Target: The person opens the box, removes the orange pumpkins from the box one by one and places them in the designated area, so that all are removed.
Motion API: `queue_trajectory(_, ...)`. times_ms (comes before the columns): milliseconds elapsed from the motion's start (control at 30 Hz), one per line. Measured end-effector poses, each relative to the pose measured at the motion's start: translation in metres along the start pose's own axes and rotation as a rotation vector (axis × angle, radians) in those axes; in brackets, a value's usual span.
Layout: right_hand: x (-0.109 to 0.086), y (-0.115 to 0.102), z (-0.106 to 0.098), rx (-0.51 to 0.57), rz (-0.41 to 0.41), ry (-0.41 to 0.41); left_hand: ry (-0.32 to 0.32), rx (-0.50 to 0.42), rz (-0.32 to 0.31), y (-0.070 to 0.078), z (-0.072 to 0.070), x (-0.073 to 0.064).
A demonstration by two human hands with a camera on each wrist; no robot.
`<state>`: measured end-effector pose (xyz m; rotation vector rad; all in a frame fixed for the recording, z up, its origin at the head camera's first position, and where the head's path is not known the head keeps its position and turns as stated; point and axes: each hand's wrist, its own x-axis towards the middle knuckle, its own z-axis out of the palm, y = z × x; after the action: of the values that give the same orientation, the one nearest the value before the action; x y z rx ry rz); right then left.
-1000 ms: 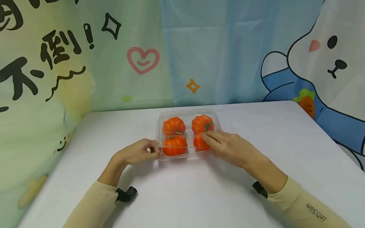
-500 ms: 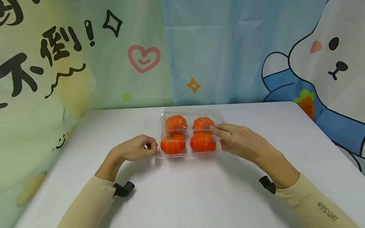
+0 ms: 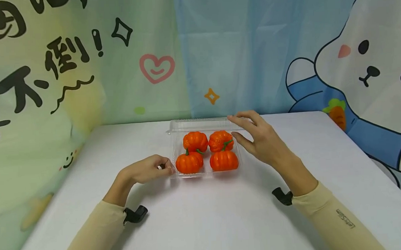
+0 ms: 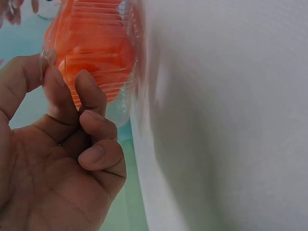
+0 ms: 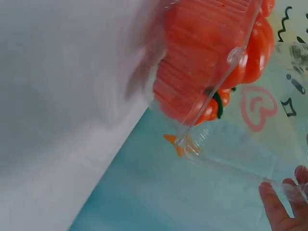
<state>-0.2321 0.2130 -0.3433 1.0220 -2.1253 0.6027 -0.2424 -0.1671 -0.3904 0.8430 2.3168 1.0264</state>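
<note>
A clear plastic clamshell box (image 3: 207, 175) rests on the white table, its ribbed lid (image 3: 200, 124) raised at the back. Several small orange pumpkins with green stems sit inside in two rows, among them a front left pumpkin (image 3: 189, 163) and a front right pumpkin (image 3: 224, 161). My left hand (image 3: 146, 169) pinches the rim at the box's left side between thumb and index finger; the left wrist view shows the other fingers loosely bent. My right hand (image 3: 263, 137) is at the lid's right end, thumb and fingers apart, fingertips (image 5: 267, 188) at the lid's edge.
The white table (image 3: 204, 221) runs back to a printed curtain (image 3: 217, 57) just behind the box. A black wrist strap (image 3: 135, 214) is on the left wrist and another strap (image 3: 282, 196) on the right.
The lid has swung up and back from over the pumpkins. My right hand has moved from the box's front right to its back right. The left hand keeps its hold on the rim.
</note>
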Motion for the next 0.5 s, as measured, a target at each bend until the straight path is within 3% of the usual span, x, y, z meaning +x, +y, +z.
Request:
queue_trajectory(300,0.0,0.013,0.016,0.096,0.19,0.093,0.013,0.013,0.01,0.0,-0.001,-0.003)
queue_trajectory(500,0.002,0.016,0.024,0.171,0.312,0.093,0.014,0.012,-0.014,-0.005,-0.002,-0.007)
